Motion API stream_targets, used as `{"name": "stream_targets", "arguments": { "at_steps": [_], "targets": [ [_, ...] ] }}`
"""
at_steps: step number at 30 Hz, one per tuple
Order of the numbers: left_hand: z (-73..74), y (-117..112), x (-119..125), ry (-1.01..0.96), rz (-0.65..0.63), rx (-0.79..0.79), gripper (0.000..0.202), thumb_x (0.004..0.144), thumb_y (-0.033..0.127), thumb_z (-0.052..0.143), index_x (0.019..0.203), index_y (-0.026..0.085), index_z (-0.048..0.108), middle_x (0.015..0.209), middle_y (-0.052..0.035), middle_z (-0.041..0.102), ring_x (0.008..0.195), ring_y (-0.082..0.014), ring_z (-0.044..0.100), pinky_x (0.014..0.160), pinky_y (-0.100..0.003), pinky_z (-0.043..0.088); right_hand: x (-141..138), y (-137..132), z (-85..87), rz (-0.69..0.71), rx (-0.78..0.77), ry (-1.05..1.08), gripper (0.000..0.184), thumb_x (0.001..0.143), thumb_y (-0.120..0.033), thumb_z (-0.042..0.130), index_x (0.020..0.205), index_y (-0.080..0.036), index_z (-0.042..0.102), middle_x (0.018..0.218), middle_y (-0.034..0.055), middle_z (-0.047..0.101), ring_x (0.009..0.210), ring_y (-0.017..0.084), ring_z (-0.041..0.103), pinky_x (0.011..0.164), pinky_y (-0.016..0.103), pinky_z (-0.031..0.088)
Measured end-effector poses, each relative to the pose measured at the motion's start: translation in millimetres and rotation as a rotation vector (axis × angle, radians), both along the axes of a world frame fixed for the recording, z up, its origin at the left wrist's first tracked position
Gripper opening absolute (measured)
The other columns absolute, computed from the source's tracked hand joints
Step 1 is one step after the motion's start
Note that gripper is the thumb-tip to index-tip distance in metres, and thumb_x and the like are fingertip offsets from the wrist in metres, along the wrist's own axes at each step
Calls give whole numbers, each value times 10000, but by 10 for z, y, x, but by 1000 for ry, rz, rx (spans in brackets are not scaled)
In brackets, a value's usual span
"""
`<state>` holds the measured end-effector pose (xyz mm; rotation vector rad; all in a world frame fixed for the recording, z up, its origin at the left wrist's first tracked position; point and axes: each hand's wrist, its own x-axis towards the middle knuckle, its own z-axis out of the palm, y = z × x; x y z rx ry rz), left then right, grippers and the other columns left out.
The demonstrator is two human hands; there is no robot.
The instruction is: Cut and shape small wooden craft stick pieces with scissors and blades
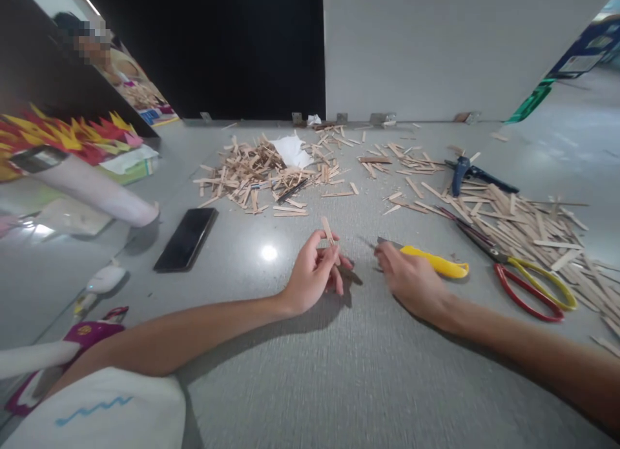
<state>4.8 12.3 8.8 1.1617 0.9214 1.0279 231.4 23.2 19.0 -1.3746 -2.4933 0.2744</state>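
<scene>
From my remote seat: the left hand (312, 274) pinches a wooden stick (328, 230) upright over the bench (310, 371), fingers closed on its lower end; light, stiff and brittle, I judge, best gripped by its flat faces; the right hand (411, 281) curls its fingers over a yellow knife (438, 261).

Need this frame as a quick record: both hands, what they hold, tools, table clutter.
left hand: pinches a short wooden stick, tilted, above the table
right hand: grips a yellow utility knife, blade end toward the left hand
scissors: red and yellow handles, flat, right of the knife
phone: dark screen, left of the left hand
stick piles: far centre around white paper; right side
blue tool: among far sticks, type unclear
</scene>
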Motion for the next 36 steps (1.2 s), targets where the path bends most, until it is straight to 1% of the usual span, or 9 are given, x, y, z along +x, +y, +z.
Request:
{"name": "stream_targets", "arguments": {
  "at_steps": [2, 4, 10, 14, 20, 24, 27, 31, 36],
  "targets": [
    [-7, 9, 1, 3, 26, 17, 399, 1035, 584, 618, 1113, 242, 428, 807, 8, 758, 396, -92, 625, 373, -174, 363, -42, -15, -143, 9, 24, 13, 346, 1109, -208, 323, 1038, -178, 660, 784, 98, 766, 606, 229, 683, 566, 317, 393],
    [-14, 15, 6, 1, 27, 23, 380, 1037, 559, 609, 1121, 245, 413, 830, 5, 762, 422, -95, 643, 393, -180, 400, -25, -20, -195, 19, 43, 28, 336, 1114, -223, 335, 1092, -166, 665, 825, 116, 791, 644, 239, 716, 584, 313, 423],
    [2, 0, -1, 40, -37, -17, 318, 1034, 447, 622, 1156, 250, 405, 954, -31, 785, 476, -99, 676, 426, -201, 431, 33, -24, -154, 41, 63, 57, 361, 1137, -282, 347, 1164, -154, 683, 873, 124, 816, 675, 228, 729, 611, 307, 466],
    [27, -11, -15, 39, -78, -20, 300, 1054, 461, 588, 1165, 246, 411, 956, -38, 791, 481, -101, 680, 433, -205, 430, 17, -54, -133, 33, 65, 69, 346, 1127, -277, 382, 1156, -157, 705, 853, 106, 806, 661, 223, 715, 604, 309, 473],
    [59, -23, -18, 34, -98, -39, 307, 1066, 490, 581, 1097, 248, 396, 948, -42, 808, 473, -100, 688, 444, -197, 435, 31, -118, -91, 106, 233, 233, 363, 1149, -250, 407, 1309, -162, 720, 850, 80, 755, 744, 228, 726, 704, 338, 575],
    [47, -29, -17, 40, -84, -41, 357, 1047, 504, 631, 1031, 255, 376, 939, -51, 827, 460, -109, 696, 426, -189, 415, 41, -119, -114, 113, 182, 267, 353, 1147, -248, 423, 1367, -170, 688, 966, 99, 818, 784, 220, 774, 736, 335, 627],
    [16, -21, -11, 28, -39, -22, 389, 1017, 537, 677, 992, 234, 434, 997, -97, 835, 578, -144, 770, 466, -193, 474, 37, -99, -140, 65, 163, 267, 323, 1137, -253, 438, 1307, -167, 699, 1083, 130, 835, 870, 234, 800, 780, 346, 645],
    [-14, 5, -6, 46, 32, 25, 391, 894, 517, 830, 922, 190, 619, 1043, -104, 825, 728, -179, 806, 588, -246, 607, 31, -61, -152, 20, 171, 263, 318, 1124, -217, 424, 1277, -180, 701, 1065, 126, 813, 864, 239, 779, 748, 352, 630],
    [-3, 62, -22, 55, 84, 36, 357, 823, 464, 895, 785, 168, 700, 761, -38, 755, 542, -126, 682, 511, -242, 597, 44, -31, -197, 4, 200, 248, 403, 1113, -167, 389, 1418, -142, 651, 1008, 128, 766, 818, 245, 737, 701, 360, 612]
  ]
}}
